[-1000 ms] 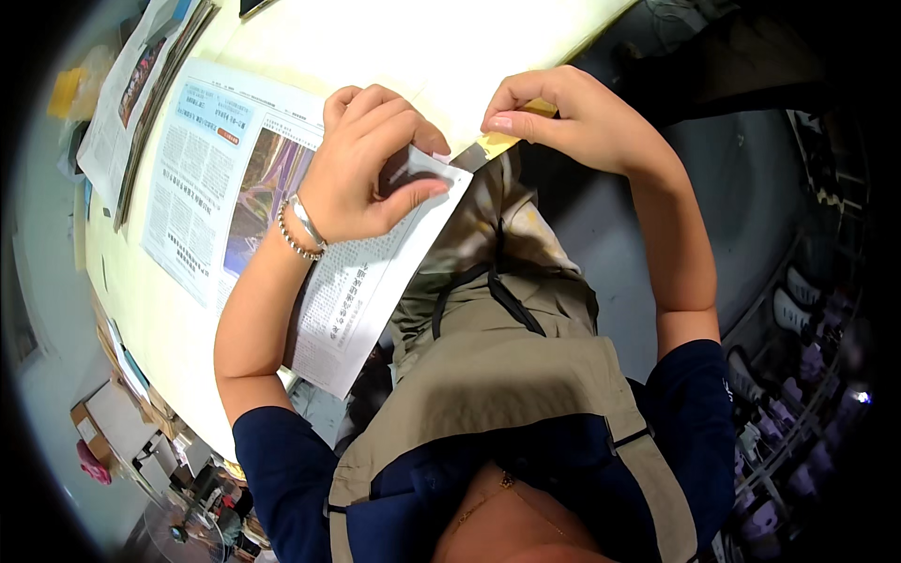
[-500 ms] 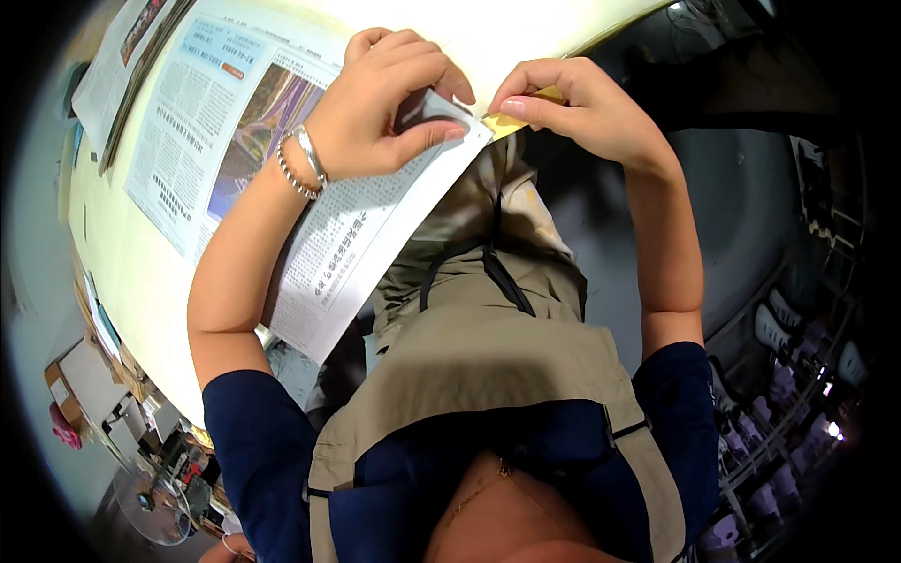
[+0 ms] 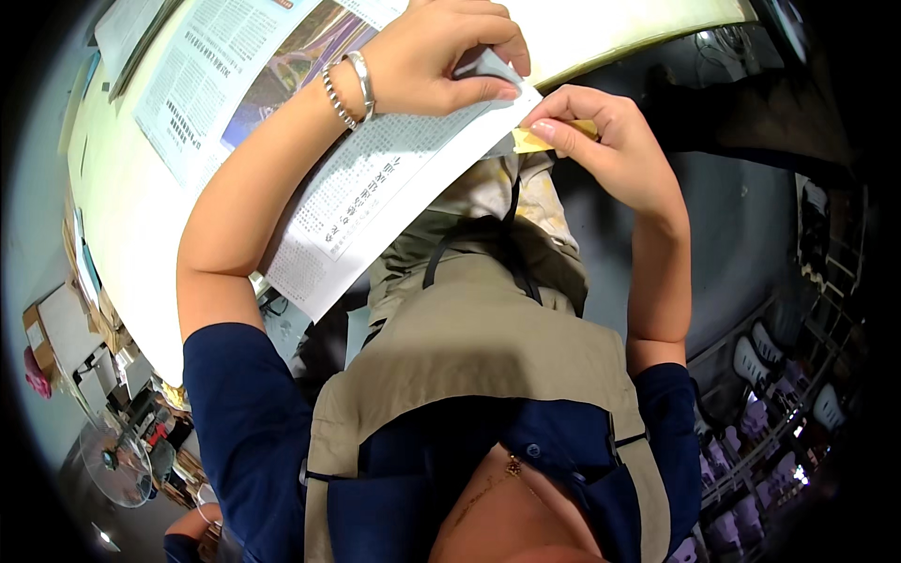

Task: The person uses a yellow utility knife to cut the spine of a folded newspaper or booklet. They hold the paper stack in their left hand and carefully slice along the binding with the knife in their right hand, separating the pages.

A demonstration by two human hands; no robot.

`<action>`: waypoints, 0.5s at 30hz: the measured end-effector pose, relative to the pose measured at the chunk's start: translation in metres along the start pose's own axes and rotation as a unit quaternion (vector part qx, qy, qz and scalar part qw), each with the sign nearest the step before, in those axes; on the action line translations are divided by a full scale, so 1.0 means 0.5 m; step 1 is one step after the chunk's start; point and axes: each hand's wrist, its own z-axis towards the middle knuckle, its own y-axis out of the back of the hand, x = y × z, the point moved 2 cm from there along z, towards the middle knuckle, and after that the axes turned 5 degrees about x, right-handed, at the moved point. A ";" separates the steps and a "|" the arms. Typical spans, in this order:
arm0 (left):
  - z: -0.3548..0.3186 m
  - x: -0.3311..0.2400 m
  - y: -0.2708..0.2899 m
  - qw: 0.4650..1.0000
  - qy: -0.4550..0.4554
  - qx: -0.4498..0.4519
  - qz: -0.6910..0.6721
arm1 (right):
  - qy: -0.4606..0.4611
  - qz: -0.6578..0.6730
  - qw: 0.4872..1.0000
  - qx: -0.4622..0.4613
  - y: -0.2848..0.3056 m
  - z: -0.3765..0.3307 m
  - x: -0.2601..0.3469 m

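Note:
My left hand [image 3: 460, 56], with bracelets at its wrist, pinches the upper right corner of a newspaper sheet [image 3: 366, 188] between thumb and fingers. A small grey fold of paper curls up inside that grip. The sheet hangs over the table's near edge towards my lap. Close by on the right, my right hand [image 3: 596, 131] is closed on a flat yellow strip [image 3: 533, 141], held between thumb and forefinger beside the sheet's edge. A greyish piece reaches left from the strip's ragged end; what it is, I cannot make out.
More newspaper [image 3: 202, 84] lies on the pale table [image 3: 131, 235], with a paper stack [image 3: 136, 42] at the far left. A fan [image 3: 113, 460], boxes and another person's arm [image 3: 195, 521] are at lower left. A rack with shoe-like pieces [image 3: 751, 361] stands right.
Both hands have shifted a little right, and the left also upward, taking the sheet's corner along. The yellow strip is now lower beside the sheet's edge, with the greyish piece exposed. The whole view has shifted slightly.

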 end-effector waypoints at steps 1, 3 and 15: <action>0.001 0.007 -0.006 0.999 -0.028 -0.023 -0.003 | 0.010 -0.005 1.000 -0.003 -0.017 0.000 -0.001; 0.002 0.010 -0.013 0.999 -0.035 -0.035 -0.004 | 0.019 -0.005 1.000 -0.004 -0.054 -0.003 -0.004; -0.014 0.030 -0.029 0.996 -0.032 -0.077 -0.014 | 0.011 0.082 0.994 0.075 -0.296 -0.024 0.021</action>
